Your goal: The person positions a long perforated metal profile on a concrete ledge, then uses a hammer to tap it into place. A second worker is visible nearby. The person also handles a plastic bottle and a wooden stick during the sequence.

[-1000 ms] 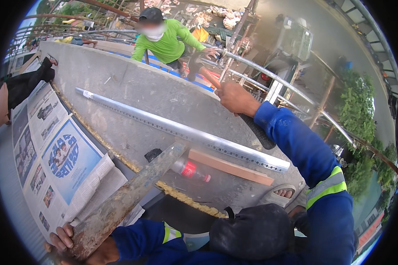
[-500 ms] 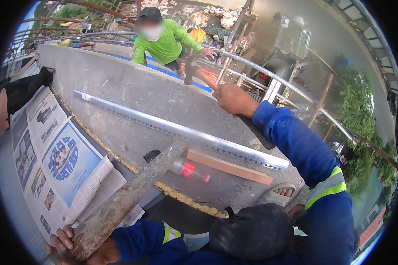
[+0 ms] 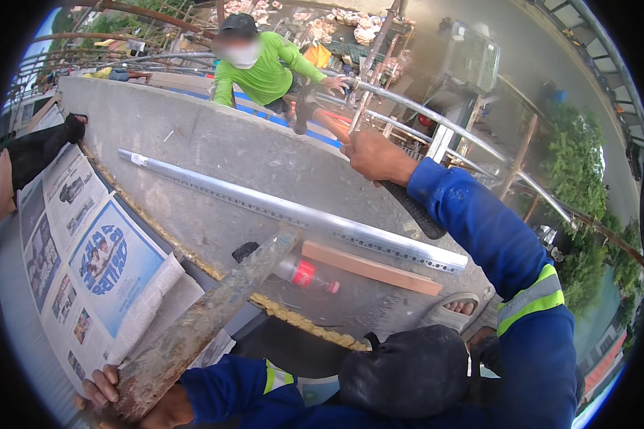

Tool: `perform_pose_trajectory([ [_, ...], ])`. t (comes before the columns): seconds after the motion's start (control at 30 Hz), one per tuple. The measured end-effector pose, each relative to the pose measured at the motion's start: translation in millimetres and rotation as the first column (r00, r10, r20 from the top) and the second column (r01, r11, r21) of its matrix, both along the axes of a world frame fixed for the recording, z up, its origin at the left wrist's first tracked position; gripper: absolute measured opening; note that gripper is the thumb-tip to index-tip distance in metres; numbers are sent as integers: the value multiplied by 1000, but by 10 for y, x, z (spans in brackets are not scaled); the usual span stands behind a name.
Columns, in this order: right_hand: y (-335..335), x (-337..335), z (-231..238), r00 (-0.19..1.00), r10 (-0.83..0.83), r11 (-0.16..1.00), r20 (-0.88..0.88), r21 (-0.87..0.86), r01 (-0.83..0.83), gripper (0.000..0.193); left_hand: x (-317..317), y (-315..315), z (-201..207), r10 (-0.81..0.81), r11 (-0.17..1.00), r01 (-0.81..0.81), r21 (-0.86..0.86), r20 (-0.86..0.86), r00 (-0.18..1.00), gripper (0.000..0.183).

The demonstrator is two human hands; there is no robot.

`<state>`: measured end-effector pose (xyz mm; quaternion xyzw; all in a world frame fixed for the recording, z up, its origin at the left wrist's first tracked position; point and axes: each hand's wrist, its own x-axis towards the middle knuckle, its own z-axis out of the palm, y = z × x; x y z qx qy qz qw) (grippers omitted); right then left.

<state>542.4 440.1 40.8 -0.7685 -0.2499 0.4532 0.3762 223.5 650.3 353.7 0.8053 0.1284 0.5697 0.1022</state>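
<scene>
My right hand [image 3: 381, 155] is raised over the concrete ledge, closed around the handle of a hammer [image 3: 329, 120]. The hammer's dark head points away from me, and its black grip hangs back under my wrist. At the lower left my left hand [image 3: 168, 410] wraps round the near end of a long, stained bar [image 3: 200, 325], whose material I cannot tell. Its far end reaches over the ledge beside a clear plastic bottle [image 3: 288, 271] with a red label. Past it lie a perforated metal strip [image 3: 293, 207] and a wooden batten [image 3: 368, 267].
Newspaper sheets [image 3: 86, 250] cover the surface at left, bordered by yellowish foam [image 3: 300, 322]. A person in green [image 3: 268, 75] stands beyond the concrete ledge [image 3: 193, 132]. Scaffold pipes [image 3: 436, 118] run along the right, above a lower street. A sandalled foot [image 3: 454, 309] rests near the batten.
The hammer head has dipped slightly and shifted a little left, with my right hand moving only a touch. My left hand and the bar stay nearly still.
</scene>
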Motion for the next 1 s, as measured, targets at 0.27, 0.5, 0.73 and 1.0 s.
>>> perform_pose_trajectory([
  [0.27, -94, 92, 92, 999, -37, 996, -35, -82, 34, 32, 8, 49, -44, -5, 1000, 5, 1, 125, 992, 35],
  [0.5, -109, -17, 42, 999, -35, 992, -15, -125, 33, 37, 21, 26, -59, -45, 997, 52, -53, 126, 991, 36],
  [0.73, -148, -50, 33, 999, 35, 991, 34, -128, -31, 38, 70, 15, -85, 78, 997, -81, 21, 119, 990, 36],
  [1.0, -203, -39, 124, 1000, -8, 992, 28, -126, 11, 35, 6, 79, -61, 283, 942, -295, 158, 92, 955, 36],
])
